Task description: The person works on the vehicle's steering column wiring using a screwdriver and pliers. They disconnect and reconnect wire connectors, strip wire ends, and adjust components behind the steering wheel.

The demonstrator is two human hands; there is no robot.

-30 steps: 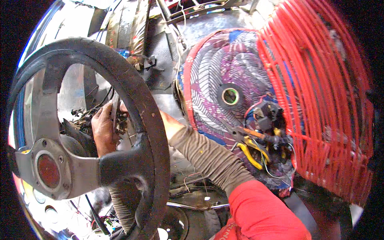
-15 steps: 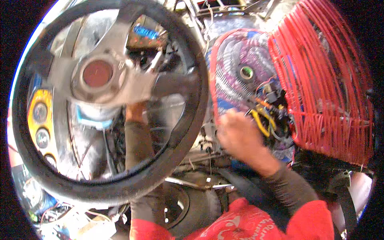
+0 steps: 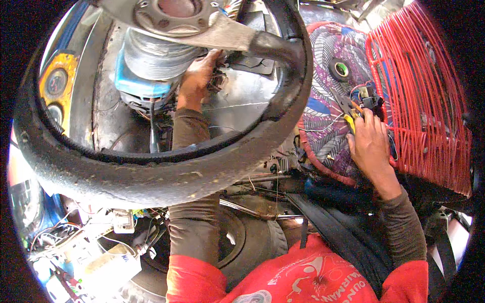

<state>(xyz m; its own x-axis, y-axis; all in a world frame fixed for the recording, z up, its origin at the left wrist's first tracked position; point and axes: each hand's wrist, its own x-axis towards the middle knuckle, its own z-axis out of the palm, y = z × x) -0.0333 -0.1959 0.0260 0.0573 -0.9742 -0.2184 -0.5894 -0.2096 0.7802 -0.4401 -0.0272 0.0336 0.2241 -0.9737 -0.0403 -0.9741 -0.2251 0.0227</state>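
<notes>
Under the steering wheel (image 3: 177, 177), my left hand (image 3: 197, 78) reaches up beside the ribbed grey steering column cover (image 3: 156, 58). Its fingers are curled next to a dark part with wires (image 3: 218, 81); what they hold is partly hidden by a wheel spoke. My right hand (image 3: 373, 144) is over the patterned seat (image 3: 328, 55), its fingers closed on yellow-handled pliers (image 3: 350, 122). Just beyond those fingertips lie a small dark connector-like part (image 3: 371, 97) and thin wires.
A roll of black tape (image 3: 339, 69) lies farther up the seat. The red corded backrest (image 3: 424, 106) rises on the right. Yellow-framed gauges (image 3: 56, 82) are at the left, with loose wires and a white box-like part (image 3: 123, 221) below. A tyre (image 3: 262, 237) lies under my left arm.
My right hand has moved right and closed on the pliers. The view has shifted, so the wheel appears higher and my left hand shows more fully beneath its spoke.
</notes>
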